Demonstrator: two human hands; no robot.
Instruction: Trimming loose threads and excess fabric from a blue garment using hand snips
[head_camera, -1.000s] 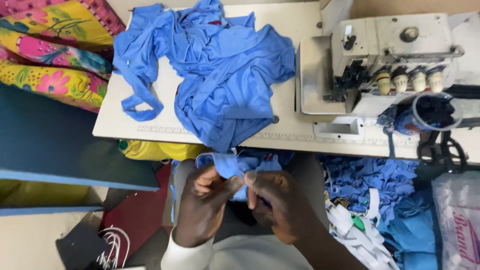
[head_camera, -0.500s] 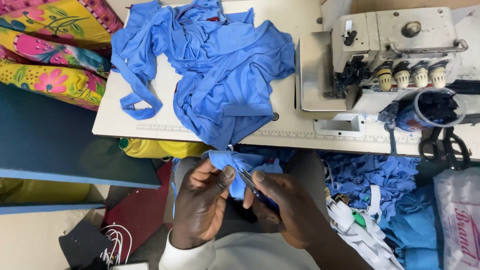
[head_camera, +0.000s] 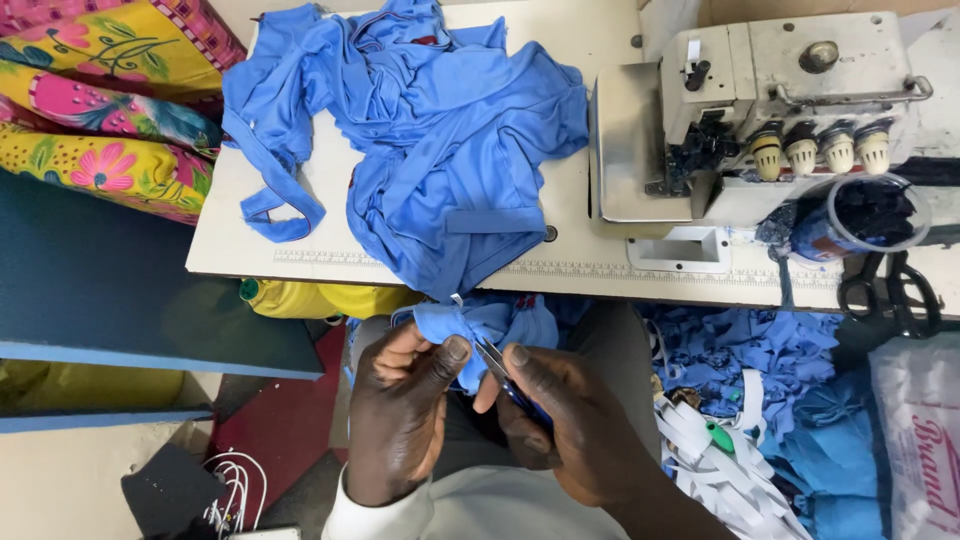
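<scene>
Small blue fabric piece (head_camera: 478, 325) bunched just below the table (head_camera: 600, 260) edge, over the lap, pinched at its lower left corner. Left hand (head_camera: 400, 410) raised from the lower edge of the view, palm turned inward, fingers curled, thumb pressed against the cloth: grip clenched on the blue fabric piece. Right hand (head_camera: 560, 420) angled in from the lower right, index finger stretched forward, remaining fingers folded around a pair of small thread snips (head_camera: 500, 372): grip clenched on the tool. Snips running diagonally, long axis from lower right to upper left, metal tip pointed up-left and touching or just beside the cloth between the two thumbs; blades open or closed, cannot tell. Directly above both grips, on the table, a large heap of blue garments (head_camera: 420, 140), one corner hanging over the edge towards the held piece. Up and right of the right grip, a grey-white overlock sewing machine (head_camera: 760, 110); further right, black scissors (head_camera: 890, 290). Right of the right grip, lower down, blue and white fabric scraps (head_camera: 730, 400). Up and left of the left grip, bright flowered cloth (head_camera: 100, 110).
</scene>
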